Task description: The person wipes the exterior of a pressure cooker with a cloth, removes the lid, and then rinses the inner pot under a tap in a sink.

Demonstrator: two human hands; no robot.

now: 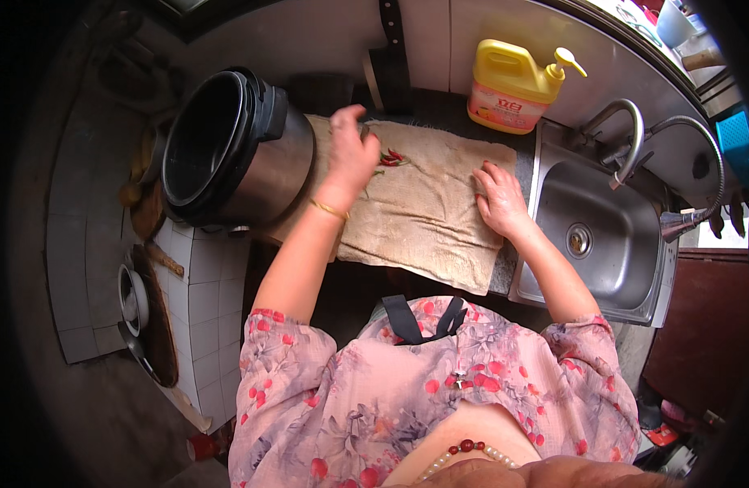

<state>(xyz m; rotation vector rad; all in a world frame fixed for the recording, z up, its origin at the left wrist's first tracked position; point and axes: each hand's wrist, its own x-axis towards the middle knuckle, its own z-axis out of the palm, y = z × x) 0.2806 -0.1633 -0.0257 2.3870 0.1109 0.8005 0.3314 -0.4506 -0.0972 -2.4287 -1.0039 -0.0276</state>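
A beige cloth (429,213) lies wrinkled over the dark counter. Several small red chili peppers (393,158) with green stems rest on its upper left part. My left hand (352,146) is over the cloth beside the peppers, its fingers curled and slightly blurred. Something small and dark shows between its thumb and fingers, but whether it is gripped is unclear. On the cloth's right side lies my right hand (501,198), palm down, fingers a little apart, with nothing visible in it.
A large metal pot with a black rim (283,165) stands left of the cloth. A steel sink (600,238) with a faucet (637,134) is at right. Behind stand a yellow pump bottle (508,85) and a dark cleaver-like blade (390,73). A wooden board (158,323) holds a white bowl (133,299).
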